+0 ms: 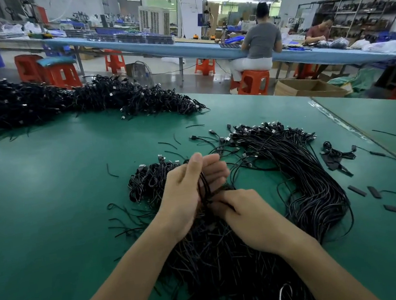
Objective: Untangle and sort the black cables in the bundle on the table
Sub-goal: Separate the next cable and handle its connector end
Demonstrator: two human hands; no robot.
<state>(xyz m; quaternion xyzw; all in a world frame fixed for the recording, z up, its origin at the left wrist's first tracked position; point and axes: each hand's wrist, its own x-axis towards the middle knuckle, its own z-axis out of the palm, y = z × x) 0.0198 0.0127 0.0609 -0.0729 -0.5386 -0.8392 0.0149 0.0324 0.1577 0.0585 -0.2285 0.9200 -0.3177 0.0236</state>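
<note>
Strands [203, 185] from the tangled bundle [222, 267], which lies on the green table [46, 195] under my wrists, run up through my left hand [187, 189], whose fingers curl loosely round them, while my right hand [248, 218] pinches the same strands just below, where they seem to cross in a knot. I judge the risk is pulling too hard: the knot may tighten, or the snag may drag the bundle into the straightened cables [309, 180] fanned out just to the right and mix sorted with unsorted. A loose left grip could also drop the lot back.
</note>
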